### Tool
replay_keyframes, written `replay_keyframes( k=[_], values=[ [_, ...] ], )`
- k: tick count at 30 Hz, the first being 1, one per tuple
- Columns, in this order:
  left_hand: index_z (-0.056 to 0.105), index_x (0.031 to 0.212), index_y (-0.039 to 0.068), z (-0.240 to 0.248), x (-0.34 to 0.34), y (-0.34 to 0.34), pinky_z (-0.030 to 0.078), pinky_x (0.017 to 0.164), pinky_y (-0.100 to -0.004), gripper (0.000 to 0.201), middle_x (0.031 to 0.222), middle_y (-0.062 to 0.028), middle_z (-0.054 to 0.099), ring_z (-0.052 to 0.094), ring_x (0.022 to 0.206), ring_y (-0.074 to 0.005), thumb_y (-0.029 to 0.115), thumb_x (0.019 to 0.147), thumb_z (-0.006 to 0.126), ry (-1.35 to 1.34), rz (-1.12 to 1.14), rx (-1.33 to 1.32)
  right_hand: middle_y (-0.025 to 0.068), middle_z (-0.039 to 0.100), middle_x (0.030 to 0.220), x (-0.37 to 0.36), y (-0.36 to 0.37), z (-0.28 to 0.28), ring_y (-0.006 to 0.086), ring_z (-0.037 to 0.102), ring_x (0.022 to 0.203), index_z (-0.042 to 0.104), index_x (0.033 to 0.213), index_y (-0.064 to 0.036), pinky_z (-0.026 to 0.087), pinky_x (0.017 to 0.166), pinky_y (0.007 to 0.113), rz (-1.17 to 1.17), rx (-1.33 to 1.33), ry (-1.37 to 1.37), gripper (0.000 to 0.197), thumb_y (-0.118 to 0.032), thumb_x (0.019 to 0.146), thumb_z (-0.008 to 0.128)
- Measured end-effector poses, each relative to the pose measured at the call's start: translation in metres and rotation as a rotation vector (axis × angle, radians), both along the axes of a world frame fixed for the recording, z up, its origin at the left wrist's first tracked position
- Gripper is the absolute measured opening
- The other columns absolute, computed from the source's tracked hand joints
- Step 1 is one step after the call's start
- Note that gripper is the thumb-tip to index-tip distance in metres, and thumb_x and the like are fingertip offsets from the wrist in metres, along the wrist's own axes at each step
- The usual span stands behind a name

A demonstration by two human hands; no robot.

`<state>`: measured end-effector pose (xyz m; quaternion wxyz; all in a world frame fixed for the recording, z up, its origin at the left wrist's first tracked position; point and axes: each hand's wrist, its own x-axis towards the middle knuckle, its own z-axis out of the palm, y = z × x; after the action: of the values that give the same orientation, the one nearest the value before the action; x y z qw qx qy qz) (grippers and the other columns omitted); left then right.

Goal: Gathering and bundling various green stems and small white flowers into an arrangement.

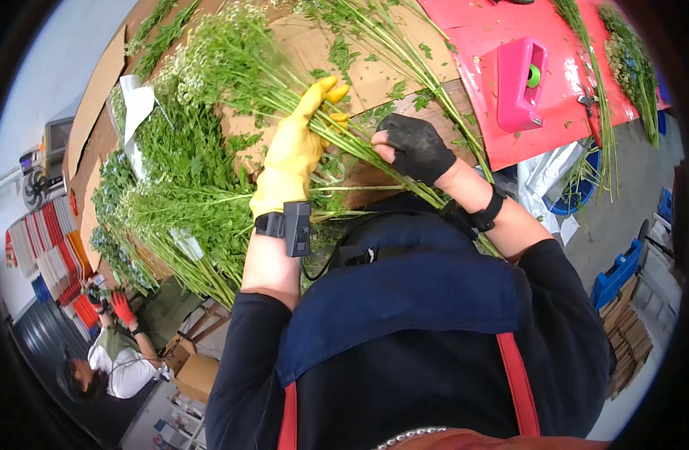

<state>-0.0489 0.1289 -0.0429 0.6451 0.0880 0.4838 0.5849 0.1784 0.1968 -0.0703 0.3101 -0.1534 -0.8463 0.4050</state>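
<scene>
My left hand [303,146], in a yellow rubber glove, is closed around a bunch of long green stems [356,144]. Leafy tops with tiny pale flowers [228,56] spread from it toward the upper left, while the cut ends slant down to the right against my front. Lower on the same stems, my right hand [418,148] wears a black glove with bare fingertips. Its fingers are curled in at the stems, and the palm side is hidden. Beside my left forearm lies a big heap of similar leafy stems [198,161].
Cardboard [299,45] and a red sheet [476,26] cover parts of the table. On the sheet stand a pink tape dispenser [512,94] and red-handled cutters [593,124]. A blue bucket [584,196] is below the right edge. Another person [127,360] in red gloves works at lower left.
</scene>
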Motion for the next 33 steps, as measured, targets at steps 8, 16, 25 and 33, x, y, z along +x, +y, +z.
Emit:
replay_keyframes(
  k=[8,16,25,33],
  values=[
    [0.052,0.146,0.003,-0.006,0.002,-0.002,0.057,0.078,-0.0325,0.054,0.136,-0.0125,0.065,0.067,0.085,-0.0178,0.035,0.104,0.062,-0.038,-0.001,0.01,0.013,0.065,0.092,0.017,-0.005,-0.001,0.0275,0.068,0.09,0.069,0.111,-0.0065,0.055,0.082,0.038,-0.141,-0.299,-0.066,0.033,-0.017,0.082,0.082],
    [0.055,0.144,0.004,0.002,0.007,-0.001,0.055,0.08,-0.0319,0.051,0.13,-0.0122,0.069,0.067,0.087,-0.0164,0.035,0.104,0.059,0.023,-0.021,-0.024,0.0083,0.065,0.079,0.032,-0.001,0.0,0.0226,0.066,0.069,0.07,0.093,-0.0022,0.052,0.064,0.035,-0.043,-0.474,-0.02,0.019,-0.019,0.087,0.077],
    [0.053,0.144,0.001,-0.013,0.009,-0.004,0.055,0.091,-0.0391,0.054,0.13,-0.016,0.068,0.066,0.097,-0.0225,0.037,0.104,0.058,0.057,0.0,-0.023,0.0168,0.072,0.102,0.068,0.084,0.011,0.0379,0.069,0.099,0.074,0.103,-0.0075,0.054,0.087,0.045,-0.268,-0.14,-0.625,0.045,-0.05,0.088,0.068],
    [0.051,0.141,0.001,-0.017,0.014,0.003,0.053,0.106,-0.054,0.052,0.131,-0.0193,0.062,0.063,0.122,-0.0385,0.035,0.103,0.062,-0.16,0.056,0.027,0.018,0.068,0.096,-0.006,0.139,-0.048,0.0382,0.066,0.095,0.071,0.095,-0.0087,0.053,0.084,0.05,-0.452,0.196,-0.653,0.029,-0.035,0.086,0.063]
  ],
)
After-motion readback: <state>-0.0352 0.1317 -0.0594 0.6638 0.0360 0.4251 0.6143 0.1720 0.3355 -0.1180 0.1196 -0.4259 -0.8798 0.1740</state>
